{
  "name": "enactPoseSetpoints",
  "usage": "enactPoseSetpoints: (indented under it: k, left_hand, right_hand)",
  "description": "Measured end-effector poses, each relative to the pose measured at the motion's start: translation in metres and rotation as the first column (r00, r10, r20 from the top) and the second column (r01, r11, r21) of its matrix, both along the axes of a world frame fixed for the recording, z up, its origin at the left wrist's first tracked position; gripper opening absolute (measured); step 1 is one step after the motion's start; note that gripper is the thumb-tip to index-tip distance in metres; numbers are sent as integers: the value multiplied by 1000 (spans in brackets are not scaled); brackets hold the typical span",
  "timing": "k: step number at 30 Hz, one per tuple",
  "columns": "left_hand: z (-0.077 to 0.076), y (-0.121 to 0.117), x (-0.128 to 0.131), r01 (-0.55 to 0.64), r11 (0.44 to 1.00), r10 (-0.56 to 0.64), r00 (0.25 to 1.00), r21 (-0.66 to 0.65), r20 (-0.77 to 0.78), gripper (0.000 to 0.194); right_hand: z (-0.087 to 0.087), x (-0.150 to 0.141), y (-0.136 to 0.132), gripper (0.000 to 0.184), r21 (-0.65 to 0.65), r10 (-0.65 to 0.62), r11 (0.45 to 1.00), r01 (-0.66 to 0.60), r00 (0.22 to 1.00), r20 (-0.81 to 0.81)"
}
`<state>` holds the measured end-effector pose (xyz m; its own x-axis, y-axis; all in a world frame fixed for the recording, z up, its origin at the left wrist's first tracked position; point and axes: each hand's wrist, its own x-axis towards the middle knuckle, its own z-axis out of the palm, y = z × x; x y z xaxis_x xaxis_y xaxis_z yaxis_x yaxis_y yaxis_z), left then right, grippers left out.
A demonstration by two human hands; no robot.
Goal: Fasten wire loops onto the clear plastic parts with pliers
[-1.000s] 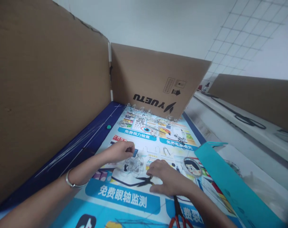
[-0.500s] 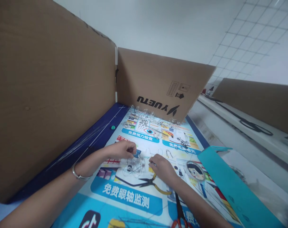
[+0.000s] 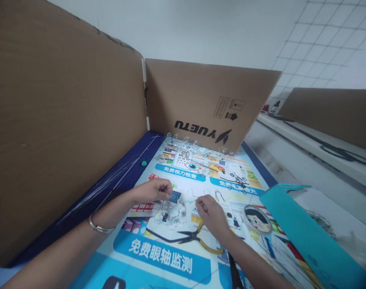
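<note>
My left hand (image 3: 158, 190) is closed in a pinch above the printed sheet; what sits in its fingertips is too small to make out. Just below it lies a tangle of clear, thin looped wire (image 3: 171, 214) with a small dark piece in it. To the right, my right hand (image 3: 211, 212) is closed, with a short thin wire (image 3: 192, 201) poking out from its fingertips towards the left. Pliers with yellow handles (image 3: 211, 248) lie near my right wrist, jaws pointing left. Part of a dark scissor blade (image 3: 234, 269) shows beside my right forearm.
Bent wire pieces (image 3: 219, 196) and dark wire bits (image 3: 239, 179) lie beyond my hands. Clear looped pieces (image 3: 185, 141) line the far cardboard panel (image 3: 207, 96). Another cardboard panel (image 3: 68, 132) stands left. A teal-edged box (image 3: 315, 237) is right. A green lump (image 3: 144, 163) sits on the blue edge.
The view has shifted slightly. My right hand has moved a little away from the left one, and the thin wire at its fingertips shows more clearly. My left hand stays about where it was.
</note>
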<state>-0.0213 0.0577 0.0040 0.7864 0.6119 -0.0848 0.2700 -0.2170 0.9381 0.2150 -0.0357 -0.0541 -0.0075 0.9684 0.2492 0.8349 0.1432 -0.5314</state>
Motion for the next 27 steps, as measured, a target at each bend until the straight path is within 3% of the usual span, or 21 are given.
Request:
enactPoseSetpoints:
  k: [3, 8, 18, 27]
  left_hand:
    - [1, -2, 1, -5, 999, 6, 1000, -32, 25, 14]
    - [0, -4, 2, 28, 995, -21, 997, -91, 74, 17]
    - [4, -12, 7, 3, 992, 7, 997, -127, 82, 19]
    - [5, -12, 6, -8, 997, 13, 998, -74, 69, 17]
  right_hand:
    - [-1, 2, 2, 21, 11, -34, 999, 33, 998, 50]
    - [0, 3, 3, 24, -13, 29, 1000, -28, 986, 162]
    - [1, 4, 3, 13, -56, 43, 998, -36, 992, 121]
    - [2, 7, 2, 24, -96, 53, 994, -43, 993, 107]
